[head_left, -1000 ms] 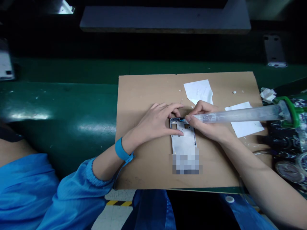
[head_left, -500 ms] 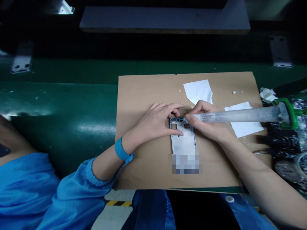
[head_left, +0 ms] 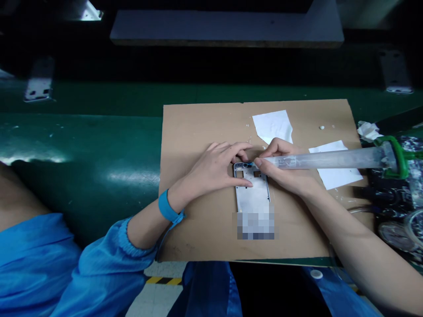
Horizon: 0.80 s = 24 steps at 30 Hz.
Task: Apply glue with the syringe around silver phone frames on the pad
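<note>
A silver phone frame (head_left: 254,200) lies flat on the cardboard sheet, its lower end pixelated. My left hand (head_left: 214,167) grips its upper left part, thumb resting on the face and fingers curled near the top edge. In my right hand (head_left: 284,169) is a large translucent dispensing syringe (head_left: 337,158), held near its tip in a pinch and lying almost level. Its tip is at the top edge of the frame, by a small dark part with blue on it. A green cap (head_left: 401,158) closes the syringe's far end.
The cardboard sheet (head_left: 198,127) covers the green bench. Two white paper pieces (head_left: 272,125) (head_left: 343,174) lie on it. At right stand a dispenser with a gauge (head_left: 398,233) and crumpled tissue (head_left: 369,130). More phone frames (head_left: 39,81) (head_left: 395,72) lie behind. A co-worker's blue sleeve (head_left: 36,251) is left.
Both phone frames at the back have shifted a little to the right. The co-worker's arm at left has moved slightly. My hands, the syringe and the phone frame look the same.
</note>
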Tool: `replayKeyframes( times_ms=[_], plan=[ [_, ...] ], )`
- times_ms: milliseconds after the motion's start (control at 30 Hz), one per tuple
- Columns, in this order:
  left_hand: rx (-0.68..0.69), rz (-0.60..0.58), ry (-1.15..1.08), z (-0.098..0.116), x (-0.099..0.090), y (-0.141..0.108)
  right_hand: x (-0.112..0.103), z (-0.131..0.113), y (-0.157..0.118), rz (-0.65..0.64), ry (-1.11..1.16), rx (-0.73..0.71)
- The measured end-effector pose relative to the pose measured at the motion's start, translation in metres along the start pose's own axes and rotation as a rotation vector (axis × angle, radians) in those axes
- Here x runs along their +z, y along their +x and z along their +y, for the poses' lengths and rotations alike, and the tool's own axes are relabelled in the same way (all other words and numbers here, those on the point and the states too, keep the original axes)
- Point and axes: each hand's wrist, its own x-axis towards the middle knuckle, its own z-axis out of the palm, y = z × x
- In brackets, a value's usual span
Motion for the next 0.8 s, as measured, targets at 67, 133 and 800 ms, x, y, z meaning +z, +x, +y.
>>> replayKeyframes(
  times_ms=[67, 133, 800],
  plan=[
    [-0.001, -0.001, 0.000, 0.000, 0.000, 0.000, 0.000, 0.000, 0.000, 0.001, 0.012, -0.009],
    [-0.009, -0.007, 0.005, 0.000, 0.000, 0.001, 0.000, -0.001, 0.000, 0.008, 0.016, -0.012],
    [-0.261, 0.037, 0.285, -0.028, -0.060, -0.023, 0.006, 0.011, 0.008, 0.151, 0.315, 0.006]
  ],
)
